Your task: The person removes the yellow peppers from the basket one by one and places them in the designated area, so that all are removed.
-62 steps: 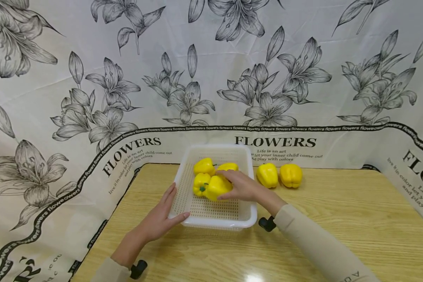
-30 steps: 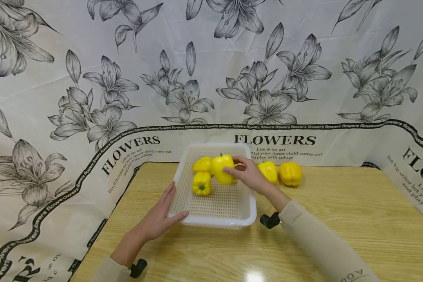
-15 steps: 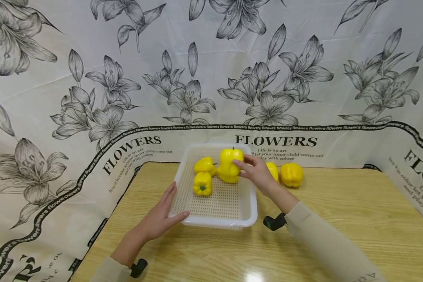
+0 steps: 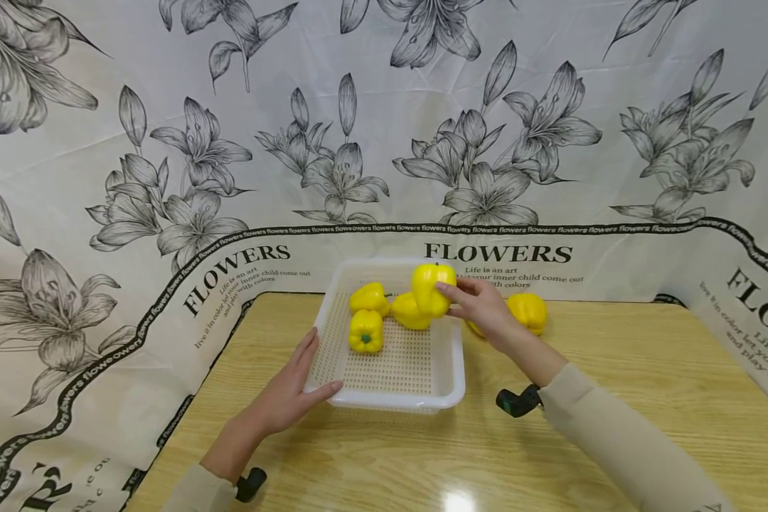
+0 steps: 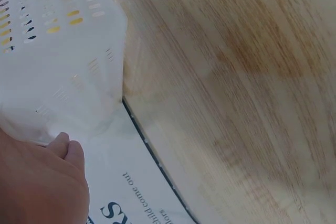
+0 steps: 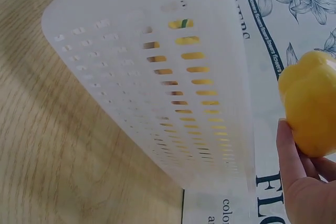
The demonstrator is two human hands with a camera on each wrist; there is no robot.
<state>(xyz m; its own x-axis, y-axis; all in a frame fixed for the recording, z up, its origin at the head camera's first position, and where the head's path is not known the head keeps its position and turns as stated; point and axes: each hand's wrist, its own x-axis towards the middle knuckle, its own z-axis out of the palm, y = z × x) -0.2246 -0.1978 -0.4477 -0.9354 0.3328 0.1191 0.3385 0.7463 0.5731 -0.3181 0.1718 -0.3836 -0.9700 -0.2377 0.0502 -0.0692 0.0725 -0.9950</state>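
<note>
My right hand (image 4: 486, 307) holds a yellow bell pepper (image 4: 432, 286) between thumb and fingers, raised over the right side of a white perforated plastic basket (image 4: 397, 400). In the right wrist view the bell pepper (image 6: 312, 103) shows beyond the basket wall, fingers against its underside. Inside the basket lie a bell pepper (image 4: 368, 297) at the back left, one (image 4: 365, 332) with its green stem facing me, and another (image 4: 409, 313) partly behind the held one. My left hand (image 4: 284, 395) rests at the basket's front left corner, fingers extended along the side, thumb on the rim.
On the wooden table (image 4: 589, 398), right of the basket, sits a yellow bell pepper (image 4: 528, 313). Another there is mostly hidden behind my right hand. A white flower-printed cloth (image 4: 358, 178) rises behind the table and along its left side.
My right hand has lifted the bell pepper from the basket's front right, carrying it back and then right to the basket's right side. The left hand and basket have stayed put.
</note>
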